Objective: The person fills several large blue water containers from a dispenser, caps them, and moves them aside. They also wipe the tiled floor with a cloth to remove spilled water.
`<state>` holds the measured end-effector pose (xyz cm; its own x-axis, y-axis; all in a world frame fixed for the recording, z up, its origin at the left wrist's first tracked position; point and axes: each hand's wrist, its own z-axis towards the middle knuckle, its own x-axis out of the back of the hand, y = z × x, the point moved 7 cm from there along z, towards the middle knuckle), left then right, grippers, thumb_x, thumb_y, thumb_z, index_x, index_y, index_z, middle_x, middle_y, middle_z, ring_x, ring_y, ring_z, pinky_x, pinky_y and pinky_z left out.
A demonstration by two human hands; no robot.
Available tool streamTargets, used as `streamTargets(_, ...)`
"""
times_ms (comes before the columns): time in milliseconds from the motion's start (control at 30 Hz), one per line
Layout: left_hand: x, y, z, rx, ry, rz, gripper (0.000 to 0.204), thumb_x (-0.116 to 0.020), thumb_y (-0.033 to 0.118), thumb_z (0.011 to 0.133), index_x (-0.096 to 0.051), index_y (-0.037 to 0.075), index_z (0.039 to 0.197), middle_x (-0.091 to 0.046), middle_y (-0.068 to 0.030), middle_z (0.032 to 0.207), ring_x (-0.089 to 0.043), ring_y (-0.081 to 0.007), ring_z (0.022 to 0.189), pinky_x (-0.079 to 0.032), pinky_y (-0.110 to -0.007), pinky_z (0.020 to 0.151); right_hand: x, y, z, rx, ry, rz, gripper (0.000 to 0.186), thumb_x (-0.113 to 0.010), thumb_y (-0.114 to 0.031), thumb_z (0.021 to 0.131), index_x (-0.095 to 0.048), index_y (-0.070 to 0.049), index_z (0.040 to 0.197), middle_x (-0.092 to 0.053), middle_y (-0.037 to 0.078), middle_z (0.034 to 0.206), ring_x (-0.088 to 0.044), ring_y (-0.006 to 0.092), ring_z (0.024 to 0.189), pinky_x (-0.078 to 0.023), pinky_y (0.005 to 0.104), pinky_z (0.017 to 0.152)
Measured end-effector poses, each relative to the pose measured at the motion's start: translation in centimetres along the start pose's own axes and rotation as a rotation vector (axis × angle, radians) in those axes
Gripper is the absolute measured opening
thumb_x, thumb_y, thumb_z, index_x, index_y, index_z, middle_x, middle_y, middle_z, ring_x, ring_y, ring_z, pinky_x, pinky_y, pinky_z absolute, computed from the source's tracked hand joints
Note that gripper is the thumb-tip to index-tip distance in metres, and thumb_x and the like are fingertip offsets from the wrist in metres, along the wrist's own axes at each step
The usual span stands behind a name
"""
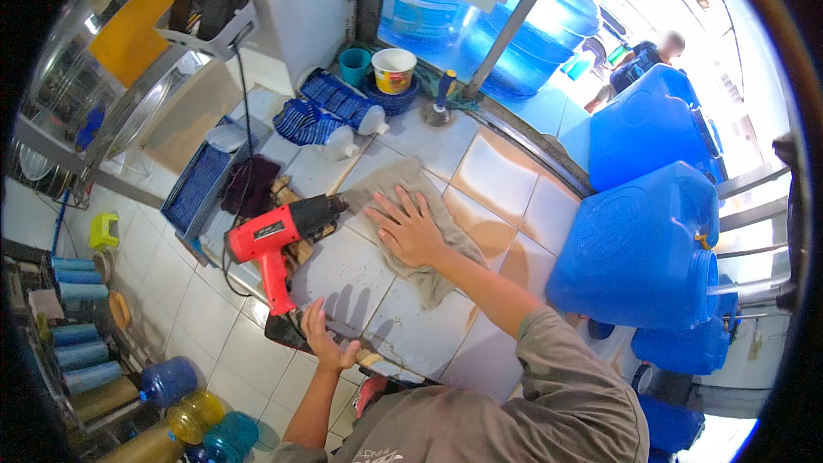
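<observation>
Fingers of the right hand [413,237] are spread apart and lie flat on a cloth [438,285], in the middle of the head view. They pinch nothing. The palm is down, maybe so the push goes evenly over the cloth. The left hand [322,345], at seven o'clock, holds nothing that I can see. Its fingers are loosely bent and its thumb sticks out; I cannot tell if it touches the table edge. It may be there for balance.

A red and black heat gun [273,246] is at nine o'clock, with its nose toward the cloth. Blue jugs [639,244] stand at three o'clock, and a white pail [394,70] at twelve, perhaps to leave room for the arm.

The cloth is grey-brown, thin and wrinkly, with wavy edges. It lies on the white tiled top [343,273], just beside brown patches [490,173] at two o'clock.
</observation>
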<state>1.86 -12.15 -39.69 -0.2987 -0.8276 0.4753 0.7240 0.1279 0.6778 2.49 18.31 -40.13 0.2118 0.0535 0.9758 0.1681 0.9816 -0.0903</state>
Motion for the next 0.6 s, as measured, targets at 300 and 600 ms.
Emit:
streamTargets(300,-0.2,-0.4,-0.4,0.057,-0.057,0.037,0.088,-0.066,0.048,0.087,-0.035,-0.002,0.151,-0.053,-0.0305,0.142,-0.045,-0.0462,0.13,-0.032,-0.058,0.113,6.1,31.4,-4.8,-0.919,-0.309,-0.199,0.059,-0.035,-0.046,0.107,-0.037,-0.02,0.159,-0.033,0.008,0.166,-0.028,0.0287,0.153,-0.019,0.0604,0.122)
streamTargets(600,-0.4,-0.1,0.0,0.088,-0.164,0.072,0.086,-0.068,0.042,0.086,-0.034,-0.004,0.15,-0.053,-0.0291,0.143,-0.044,-0.0446,0.129,-0.032,-0.058,0.113,-0.7,25.2,4.1,-0.591,-0.057,-0.055,0.06,-0.037,-0.044,0.106,-0.038,-0.014,0.158,-0.037,0.013,0.164,-0.029,0.036,0.153,-0.02,0.065,0.12)
